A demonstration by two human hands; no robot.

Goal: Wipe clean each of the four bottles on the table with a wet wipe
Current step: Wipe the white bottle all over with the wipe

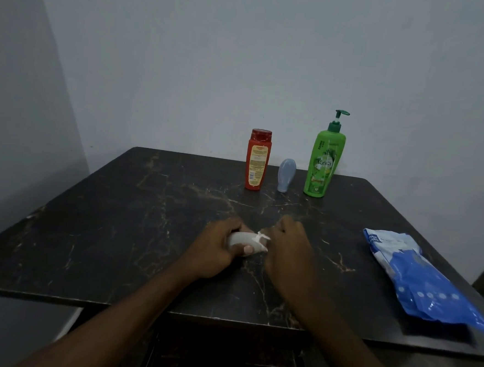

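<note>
Three bottles stand at the table's far edge: a red bottle [257, 159], a small grey-blue tube [286, 175] standing on its cap, and a tall green pump bottle [324, 160]. A small white bottle [244, 242] lies sideways near the table's middle, gripped by my left hand [216, 250]. My right hand [288, 246] is closed around a white wet wipe [263, 237] pressed against the bottle's right end. Most of the wipe is hidden inside the fist.
A blue and white wet wipe pack [420, 277] lies at the right side of the dark marbled table [117, 232]. Grey walls stand behind and to the left. The table's front edge runs just under my forearms.
</note>
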